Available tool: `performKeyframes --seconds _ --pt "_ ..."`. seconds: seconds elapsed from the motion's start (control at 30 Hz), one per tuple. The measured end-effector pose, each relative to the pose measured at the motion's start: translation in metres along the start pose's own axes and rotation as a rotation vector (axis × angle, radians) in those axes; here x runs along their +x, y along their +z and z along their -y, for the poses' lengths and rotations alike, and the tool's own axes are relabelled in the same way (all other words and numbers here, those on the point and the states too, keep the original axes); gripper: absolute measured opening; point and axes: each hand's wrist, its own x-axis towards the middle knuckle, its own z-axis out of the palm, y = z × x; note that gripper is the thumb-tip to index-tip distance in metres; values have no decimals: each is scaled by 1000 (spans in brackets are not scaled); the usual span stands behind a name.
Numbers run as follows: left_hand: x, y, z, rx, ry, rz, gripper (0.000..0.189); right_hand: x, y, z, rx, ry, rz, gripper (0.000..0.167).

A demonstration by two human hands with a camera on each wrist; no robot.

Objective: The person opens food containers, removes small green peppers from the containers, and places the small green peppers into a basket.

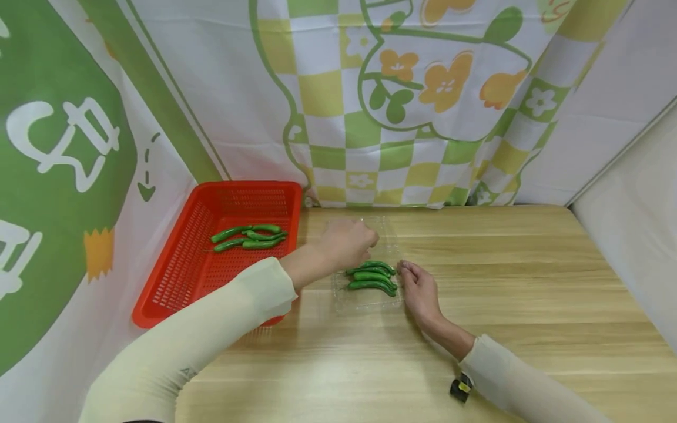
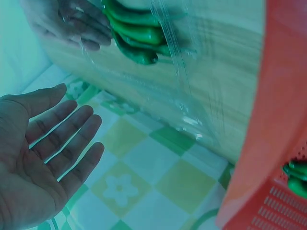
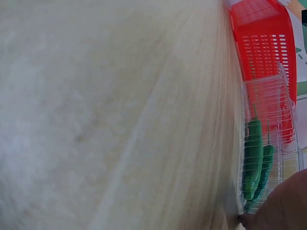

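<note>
Clearly the left hand (image 1: 346, 242) is released, fingers apart, near the back of the plastic box (image 1: 367, 306); the right hand (image 1: 421, 294) is at its right edge, grasping or not I cannot tell. Green chillies (image 1: 372, 275) lie inside. Broad wood runs to the table's (image 1: 534, 305) right edge.

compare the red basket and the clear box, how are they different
The red basket is opaque with slotted holes, while the clear box is see-through plastic. The basket is plainly larger; the box is smaller. The basket sits at the person's left, while the box lies to its right, nearer the middle of the wooden table. Both hold green peppers.
</note>
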Motion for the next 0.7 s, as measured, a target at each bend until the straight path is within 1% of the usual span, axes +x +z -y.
performKeyframes --seconds 0.13,0.33,0.43,0.57,0.7 --pt "4 4 -10 -1 11 22 9 0 -1 0 18 1 9 37" --pt "5 12 -21 -2 17 80 9 -2 -2 2 -14 -13 -3 36" --pt "7 18 -25 -4 26 86 7 -2 -2 2 -20 -13 -12 35" --pt "6 26 -31 17 39 88 5 -2 -2 2 -4 -21 -9 36" --pt "5 34 -37 38 34 93 6 -2 -1 1 17 -25 -10 36"
